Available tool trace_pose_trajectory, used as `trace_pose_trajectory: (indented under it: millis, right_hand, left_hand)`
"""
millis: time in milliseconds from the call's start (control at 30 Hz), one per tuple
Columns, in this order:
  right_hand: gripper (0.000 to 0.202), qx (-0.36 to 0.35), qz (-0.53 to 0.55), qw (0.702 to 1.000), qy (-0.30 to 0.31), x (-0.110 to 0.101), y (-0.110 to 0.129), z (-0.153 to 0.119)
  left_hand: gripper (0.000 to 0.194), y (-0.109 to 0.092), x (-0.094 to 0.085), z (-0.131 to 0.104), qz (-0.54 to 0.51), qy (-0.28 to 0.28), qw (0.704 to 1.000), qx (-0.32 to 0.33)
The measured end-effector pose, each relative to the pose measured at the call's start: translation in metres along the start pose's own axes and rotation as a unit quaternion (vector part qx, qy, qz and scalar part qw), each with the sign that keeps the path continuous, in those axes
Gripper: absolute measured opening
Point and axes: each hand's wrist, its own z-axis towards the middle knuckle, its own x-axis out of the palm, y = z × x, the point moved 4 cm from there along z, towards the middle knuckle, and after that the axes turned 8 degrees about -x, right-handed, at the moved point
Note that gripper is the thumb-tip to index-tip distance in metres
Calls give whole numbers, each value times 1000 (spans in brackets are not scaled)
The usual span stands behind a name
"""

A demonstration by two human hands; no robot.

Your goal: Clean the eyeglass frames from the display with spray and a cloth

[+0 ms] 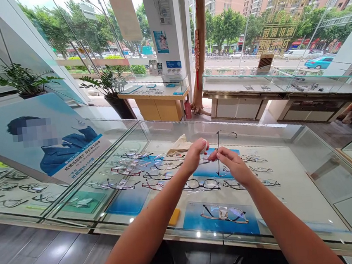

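My left hand (196,154) is closed around a small white item (204,146), only partly visible at its fingertips. Beside it on the right, my right hand (232,163) pinches a thin dark eyeglass frame (217,141), whose parts extend above and below the fingers. Both hands are close together over the glass display case (276,139). A beige cloth (179,145) lies on the case just behind my left hand. Below the hands, several pairs of glasses (201,184) sit in rows inside the case.
Gold-rimmed glasses (223,213) rest on a blue card near the front, with a yellow item (174,217) to their left. A large poster (42,136) stands at the left. Behind are potted plants (109,84), further display counters (243,88) and a wooden trunk (198,47).
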Motion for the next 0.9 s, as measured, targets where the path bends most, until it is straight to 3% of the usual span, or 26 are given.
trace_pose_trajectory:
  millis: [300,567,900]
  right_hand:
    - [36,3,28,999,30,5,-2,-3]
    - [34,4,57,998,27,3,-3,-3]
    - [31,29,201,971,-122,-12,-11,4]
  left_hand:
    - [57,-7,1,-3,62,-6,998,-2]
    - [56,-10,1,-5,57,2,998,4]
    - [49,-4,9,-11,143,69,987,-8]
